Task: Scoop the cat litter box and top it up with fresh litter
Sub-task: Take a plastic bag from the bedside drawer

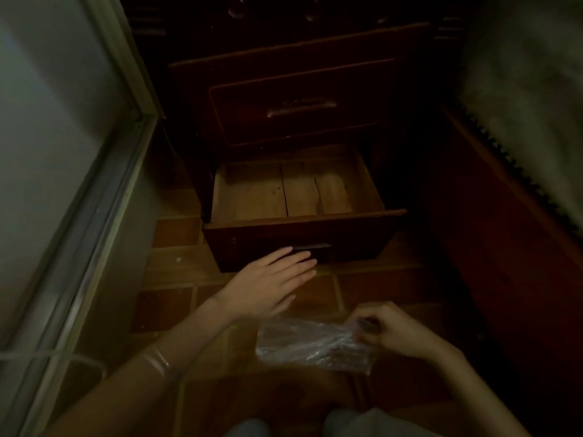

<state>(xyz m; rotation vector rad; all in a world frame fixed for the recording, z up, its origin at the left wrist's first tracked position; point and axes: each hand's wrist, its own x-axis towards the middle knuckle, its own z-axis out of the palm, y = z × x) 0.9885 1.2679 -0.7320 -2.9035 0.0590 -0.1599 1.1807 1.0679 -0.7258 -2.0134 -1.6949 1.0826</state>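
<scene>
Probably feather-light and slippery, the clear plastic bag [312, 343] sits at lower centre of the frame, pinched at its right end by the right hand [394, 329]; its mouth edge seems the best hold. Above it the left hand [271, 285], fingers straight, holds nothing beside the open drawer [303, 220].

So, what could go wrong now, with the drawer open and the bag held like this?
1. The left grip lies flat by the open drawer; pushing it shut could perhaps catch fingers.
2. The right grip only pinches the thin bag; it may slip or tear.
3. The light is dim, so small things are easy to miss.
</scene>
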